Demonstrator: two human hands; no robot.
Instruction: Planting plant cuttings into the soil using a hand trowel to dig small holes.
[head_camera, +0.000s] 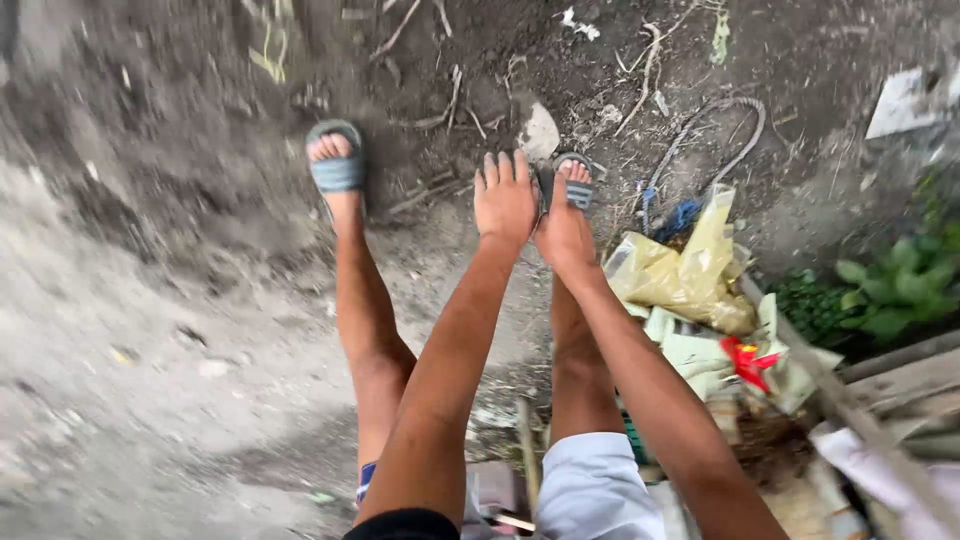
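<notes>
Both arms stretch down toward the dirt ground (150, 330) between the feet. The left hand (505, 200) is spread flat, fingers apart, its grip open and empty, hovering just short of a pale flat stone (541, 132) that lies on the soil beside the right sandal (573, 185). The right hand (563, 235) sits close beside the left; its fingers are hidden, so I cannot tell its grip. A heap of yellow plastic bags (680, 270) lies near on the right. To lift the stone cleanly, I judge the fingers should slide under its edge rather than pinch the top, keeping clear of the sandal
</notes>
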